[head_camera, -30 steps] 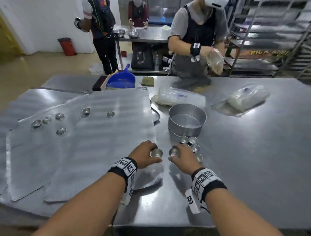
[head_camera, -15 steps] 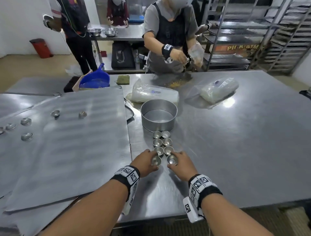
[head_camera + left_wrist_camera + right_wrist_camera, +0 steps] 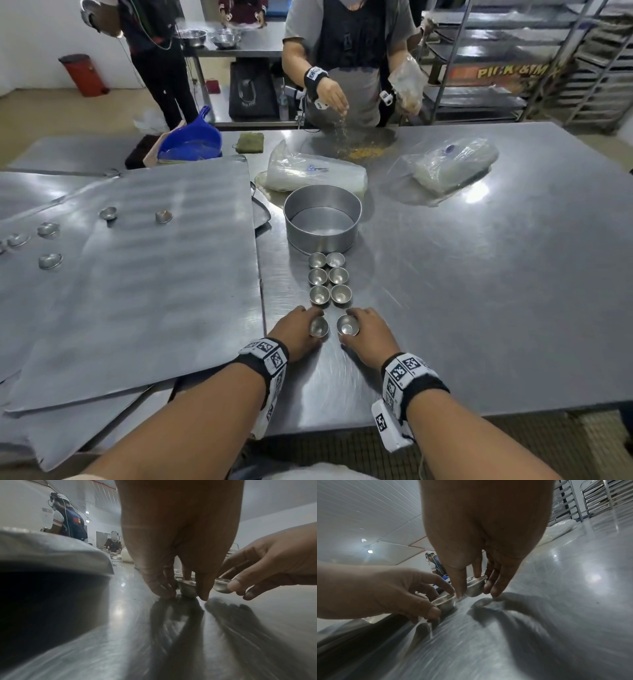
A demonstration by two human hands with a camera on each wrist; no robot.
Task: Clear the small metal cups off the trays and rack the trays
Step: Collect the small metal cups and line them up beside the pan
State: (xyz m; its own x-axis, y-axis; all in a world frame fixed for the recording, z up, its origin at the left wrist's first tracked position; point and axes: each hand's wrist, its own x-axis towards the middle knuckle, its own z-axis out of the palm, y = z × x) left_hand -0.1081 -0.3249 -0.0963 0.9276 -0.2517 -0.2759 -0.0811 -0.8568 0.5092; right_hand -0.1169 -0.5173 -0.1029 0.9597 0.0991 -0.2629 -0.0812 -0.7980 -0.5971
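Note:
On the steel table (image 3: pixel 479 308), my left hand (image 3: pixel 298 330) pinches a small metal cup (image 3: pixel 319 326) (image 3: pixel 187 588), and my right hand (image 3: pixel 368 334) pinches another small cup (image 3: pixel 347 325) (image 3: pixel 475 586) beside it. Both cups rest on the table just behind a double row of several upright cups (image 3: pixel 329 281). The row runs back to a round metal pan (image 3: pixel 322 217). On the left lie large flat trays (image 3: pixel 137 274), stacked and overlapping, with several more cups (image 3: pixel 49 260) on them, one (image 3: pixel 163 216) upside down.
Two clear plastic bags (image 3: pixel 315 173) (image 3: pixel 452 164) lie behind the pan. A person across the table sprinkles crumbs (image 3: pixel 363 150) onto it. A blue dustpan (image 3: pixel 190 138) sits at the back left. Tray racks (image 3: pixel 513 68) stand at the back right.
Both hands carried their cups from the tray edge to the right and set them down at the near end of the cup row. The view swung right.

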